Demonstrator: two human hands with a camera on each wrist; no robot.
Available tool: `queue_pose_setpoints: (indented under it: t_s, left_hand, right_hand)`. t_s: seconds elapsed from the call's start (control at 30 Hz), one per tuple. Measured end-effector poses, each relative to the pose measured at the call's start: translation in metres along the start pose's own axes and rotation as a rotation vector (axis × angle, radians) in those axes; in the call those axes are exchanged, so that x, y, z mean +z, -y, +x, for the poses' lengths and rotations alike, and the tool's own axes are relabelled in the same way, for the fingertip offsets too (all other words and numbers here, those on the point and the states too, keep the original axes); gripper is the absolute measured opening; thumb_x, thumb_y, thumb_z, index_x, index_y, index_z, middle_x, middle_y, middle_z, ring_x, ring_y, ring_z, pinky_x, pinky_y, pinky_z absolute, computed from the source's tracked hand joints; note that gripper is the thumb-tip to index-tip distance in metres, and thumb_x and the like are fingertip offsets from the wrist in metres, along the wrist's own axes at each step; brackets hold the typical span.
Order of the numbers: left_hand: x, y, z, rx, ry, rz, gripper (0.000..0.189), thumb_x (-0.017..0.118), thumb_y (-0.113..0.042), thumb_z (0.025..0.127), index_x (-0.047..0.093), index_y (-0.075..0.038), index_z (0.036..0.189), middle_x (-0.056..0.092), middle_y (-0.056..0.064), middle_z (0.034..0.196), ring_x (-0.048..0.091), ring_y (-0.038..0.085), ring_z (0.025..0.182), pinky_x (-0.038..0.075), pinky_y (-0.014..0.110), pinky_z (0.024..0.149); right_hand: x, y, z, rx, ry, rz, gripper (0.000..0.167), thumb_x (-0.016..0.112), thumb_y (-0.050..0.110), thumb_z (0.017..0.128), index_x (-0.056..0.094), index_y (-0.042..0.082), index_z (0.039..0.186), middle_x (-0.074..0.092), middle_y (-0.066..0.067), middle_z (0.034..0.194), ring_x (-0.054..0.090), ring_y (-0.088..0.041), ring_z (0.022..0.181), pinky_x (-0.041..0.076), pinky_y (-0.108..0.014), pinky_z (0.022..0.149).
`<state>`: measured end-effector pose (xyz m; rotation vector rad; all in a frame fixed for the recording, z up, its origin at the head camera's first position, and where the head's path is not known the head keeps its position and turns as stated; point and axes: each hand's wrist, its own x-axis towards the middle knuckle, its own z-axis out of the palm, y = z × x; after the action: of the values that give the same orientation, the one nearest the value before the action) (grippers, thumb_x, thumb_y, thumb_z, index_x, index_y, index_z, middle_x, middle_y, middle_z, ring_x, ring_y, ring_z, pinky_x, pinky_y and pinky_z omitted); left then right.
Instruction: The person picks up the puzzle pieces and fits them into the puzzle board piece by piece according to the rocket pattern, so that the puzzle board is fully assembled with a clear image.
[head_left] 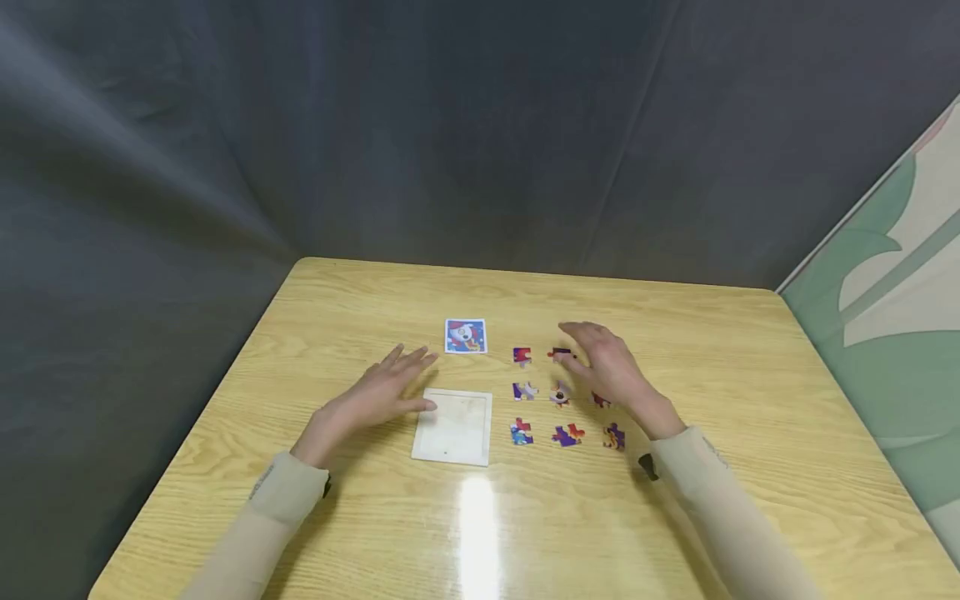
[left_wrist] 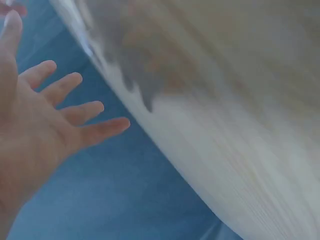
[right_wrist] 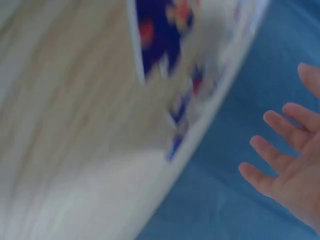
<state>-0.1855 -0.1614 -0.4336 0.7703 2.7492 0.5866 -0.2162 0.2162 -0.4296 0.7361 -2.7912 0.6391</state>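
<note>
My left hand, fingers spread, hovers at the left side of a white square puzzle tray; its thumb overlaps the tray's upper left edge in the head view. Over the right part of several loose jigsaw pieces is my right hand, its fingers extended and holding nothing. That hand partly hides a dark red piece. In the left wrist view the left palm shows with fingers apart. The right wrist view has the right hand at the right, pieces blurred on the table.
A square picture card lies behind the tray. The wooden table ends at a dark curtain at the back. A panel with green leaf shapes stands at the right. Light glares off the table in front of the tray.
</note>
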Motion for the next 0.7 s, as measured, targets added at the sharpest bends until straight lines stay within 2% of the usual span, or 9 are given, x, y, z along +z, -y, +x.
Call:
queue_pose_setpoints:
  t_s: [0.13, 0.2, 0.33, 0.5, 0.57, 0.7]
  left_hand:
    - [0.009, 0.002, -0.012, 0.045, 0.079, -0.010, 0.089, 0.063, -0.055, 0.085, 0.025, -0.013, 0.154, 0.015, 0.010, 0.160, 0.003, 0.044, 0.144, 0.014, 0.072, 0.106]
    - [0.013, 0.002, -0.016, 0.066, 0.097, -0.005, 0.093, 0.067, -0.055, 0.082, 0.026, -0.011, 0.153, 0.016, 0.009, 0.160, 0.004, 0.043, 0.144, 0.013, 0.073, 0.106]
    - [0.020, 0.003, -0.021, 0.086, 0.109, 0.003, 0.097, 0.068, -0.056, 0.079, 0.025, -0.010, 0.153, 0.016, 0.006, 0.160, 0.003, 0.040, 0.145, 0.009, 0.072, 0.107]
    - [0.024, 0.003, -0.025, 0.109, 0.105, -0.005, 0.097, 0.069, -0.057, 0.079, 0.026, -0.010, 0.152, 0.016, 0.005, 0.160, 0.003, 0.039, 0.146, 0.006, 0.071, 0.108]
    - [0.024, 0.002, -0.025, 0.116, 0.103, -0.013, 0.097, 0.069, -0.056, 0.079, 0.027, -0.010, 0.152, 0.016, 0.004, 0.161, 0.003, 0.039, 0.146, 0.006, 0.071, 0.108]
    - [0.023, 0.001, -0.026, 0.122, 0.109, -0.017, 0.096, 0.070, -0.055, 0.078, 0.029, -0.009, 0.152, 0.016, 0.004, 0.161, 0.004, 0.038, 0.146, 0.007, 0.072, 0.108]
  right_hand:
    - [0.016, 0.010, 0.012, -0.004, 0.033, 0.070, 0.048, 0.066, 0.024, 0.092, 0.055, 0.001, 0.133, 0.058, -0.018, 0.130, 0.051, -0.039, 0.119, 0.042, -0.059, 0.095]
    - [0.021, 0.014, 0.018, 0.016, 0.063, 0.104, 0.046, 0.068, 0.022, 0.091, 0.057, 0.001, 0.131, 0.060, -0.016, 0.128, 0.055, -0.037, 0.110, 0.048, -0.054, 0.088]
    - [0.029, 0.017, 0.029, 0.063, 0.128, 0.137, 0.047, 0.070, 0.023, 0.089, 0.058, 0.002, 0.130, 0.061, -0.014, 0.127, 0.054, -0.030, 0.100, 0.049, -0.044, 0.080]
    - [0.037, 0.017, 0.036, 0.105, 0.200, 0.113, 0.056, 0.075, 0.026, 0.085, 0.057, -0.003, 0.130, 0.060, -0.017, 0.126, 0.052, -0.032, 0.108, 0.044, -0.047, 0.093]
    - [0.039, 0.017, 0.036, 0.126, 0.204, 0.092, 0.056, 0.076, 0.027, 0.084, 0.058, -0.003, 0.128, 0.060, -0.018, 0.125, 0.051, -0.034, 0.108, 0.043, -0.047, 0.094]
    - [0.044, 0.016, 0.037, 0.146, 0.184, 0.045, 0.051, 0.076, 0.027, 0.084, 0.061, -0.002, 0.123, 0.059, -0.019, 0.122, 0.051, -0.035, 0.104, 0.046, -0.046, 0.088]
